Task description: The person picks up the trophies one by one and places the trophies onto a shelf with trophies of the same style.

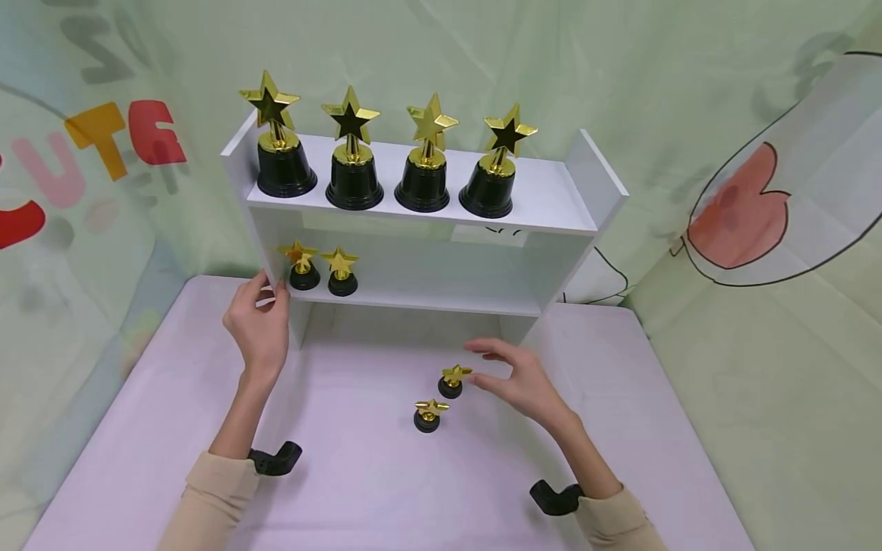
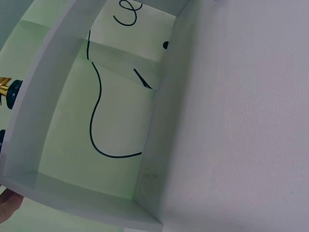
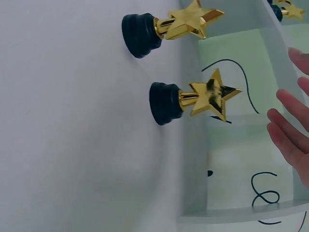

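A white shelf unit (image 1: 413, 304) stands on the table. My left hand (image 1: 260, 325) holds its left side panel near the middle board, thumb at the front edge; in the left wrist view only a bit of that hand (image 2: 8, 207) shows. On the tabletop stand two small gold star trophies with black bases, a farther trophy (image 1: 451, 383) and a nearer trophy (image 1: 428, 417). My right hand (image 1: 520, 383) hovers beside the farther one, thumb and fingers spread apart with nothing between them. The right wrist view shows the farther trophy (image 3: 166, 102) apart from the fingers (image 3: 289, 130).
Several large star trophies (image 1: 354, 180) line the top board. Two small trophies, a left one (image 1: 303, 274) and a right one (image 1: 341, 282), stand at the left of the middle board. Printed cloth (image 1: 765, 321) hangs around the table (image 1: 358, 490).
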Tool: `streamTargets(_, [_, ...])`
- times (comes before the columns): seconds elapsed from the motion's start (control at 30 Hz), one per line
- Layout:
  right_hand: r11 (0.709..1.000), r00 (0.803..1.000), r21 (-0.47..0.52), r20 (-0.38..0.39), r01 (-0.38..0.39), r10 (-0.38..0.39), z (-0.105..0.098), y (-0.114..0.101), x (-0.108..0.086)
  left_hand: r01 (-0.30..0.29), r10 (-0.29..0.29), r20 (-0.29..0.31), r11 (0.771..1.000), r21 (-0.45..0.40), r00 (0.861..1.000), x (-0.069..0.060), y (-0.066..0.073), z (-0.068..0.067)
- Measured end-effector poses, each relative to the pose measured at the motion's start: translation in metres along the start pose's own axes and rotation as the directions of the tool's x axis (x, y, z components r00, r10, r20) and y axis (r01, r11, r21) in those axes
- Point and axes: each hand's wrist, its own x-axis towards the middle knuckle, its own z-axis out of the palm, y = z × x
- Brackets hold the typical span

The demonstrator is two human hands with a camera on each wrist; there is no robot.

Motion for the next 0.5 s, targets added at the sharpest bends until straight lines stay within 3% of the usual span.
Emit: streamTargets(0.5, [0.991,0.999,0.126,0.014,-0.04,0.039,0.03,0.038,0.0,-0.002,0.002,-0.028,1.0,-0.014,1.0,-0.001,0.0,0.002])
